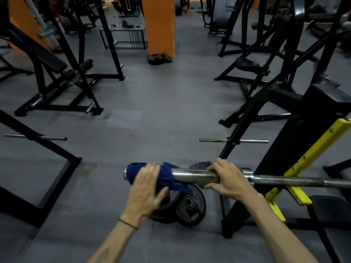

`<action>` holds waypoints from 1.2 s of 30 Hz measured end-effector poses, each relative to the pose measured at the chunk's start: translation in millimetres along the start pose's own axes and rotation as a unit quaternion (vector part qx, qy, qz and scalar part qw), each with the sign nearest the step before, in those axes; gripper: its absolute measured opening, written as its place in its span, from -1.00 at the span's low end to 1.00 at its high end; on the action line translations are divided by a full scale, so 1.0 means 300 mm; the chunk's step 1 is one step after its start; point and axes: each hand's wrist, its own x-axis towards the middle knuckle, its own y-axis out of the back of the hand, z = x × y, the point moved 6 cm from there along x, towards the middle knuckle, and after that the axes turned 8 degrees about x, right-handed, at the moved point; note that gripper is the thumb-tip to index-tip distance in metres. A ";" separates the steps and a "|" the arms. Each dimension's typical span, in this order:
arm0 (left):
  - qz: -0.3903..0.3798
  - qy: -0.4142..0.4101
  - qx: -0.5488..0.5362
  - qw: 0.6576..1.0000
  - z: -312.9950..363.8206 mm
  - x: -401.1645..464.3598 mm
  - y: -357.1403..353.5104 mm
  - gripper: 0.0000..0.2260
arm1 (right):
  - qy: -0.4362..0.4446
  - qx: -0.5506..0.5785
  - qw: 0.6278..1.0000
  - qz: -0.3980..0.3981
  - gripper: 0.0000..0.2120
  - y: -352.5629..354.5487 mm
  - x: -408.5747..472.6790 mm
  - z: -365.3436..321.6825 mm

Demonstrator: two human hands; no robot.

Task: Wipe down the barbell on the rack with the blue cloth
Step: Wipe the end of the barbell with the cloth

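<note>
Head view. The barbell (195, 175) lies level across the lower frame, its thin shaft running right onto the yellow hook (296, 188) of the black rack (281, 141), its thick chrome sleeve projecting left over the floor. The blue cloth (167, 175) is draped over the outer end of that sleeve, covering it from near the end cap toward the middle, with one corner hanging below the bar.

The left hand (146, 188) lies on top of the cloth, fingers fairly straight and slightly spread, thumb out to the side below the bar; it presses the cloth to the sleeve and does not appear to be wrapped round it. The hand is motion-blurred. A dark band sits on its wrist.

The right hand (226, 177) grips the bare sleeve just inside the collar, fingers curled over the top and thumb underneath.

Below the sleeve, two black weight plates (190, 207) lie overlapping on the grey floor (161, 111). An orange pillar (159, 25) stands further off, among other black machine frames.
</note>
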 end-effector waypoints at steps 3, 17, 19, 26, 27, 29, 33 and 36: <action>-0.007 0.088 0.024 0.996 -0.140 -0.023 0.015 -0.32 | -0.013 0.009 1.000 -0.009 -0.37 -0.001 -0.001 0.004; 0.004 0.020 0.021 1.000 -0.037 -0.011 0.000 -0.31 | -0.041 0.022 0.998 -0.029 -0.65 0.018 -0.002 -0.010; 0.001 0.083 0.049 0.995 -0.125 -0.035 -0.003 -0.29 | -0.038 0.019 0.999 -0.023 -0.59 0.015 -0.006 -0.014; -0.021 0.006 -0.046 0.999 0.452 0.105 -0.075 -0.22 | -0.024 0.000 1.000 -0.018 -0.44 0.008 -0.003 -0.016; -0.023 -0.026 -0.051 0.998 0.504 0.110 -0.065 -0.22 | -0.019 -0.006 1.000 -0.018 -0.45 0.009 -0.001 -0.017; -0.027 -0.064 -0.050 0.996 0.478 0.104 -0.047 -0.25 | -0.014 -0.009 1.000 -0.021 -0.47 0.010 0.003 -0.014; 0.016 -0.002 -0.019 1.000 0.134 0.008 -0.017 -0.30 | -0.011 -0.002 1.000 -0.025 -0.61 0.013 -0.003 -0.013; 0.002 0.090 0.024 0.996 0.000 -0.042 -0.010 -0.26 | -0.006 -0.006 1.000 -0.019 -0.64 0.019 -0.006 -0.019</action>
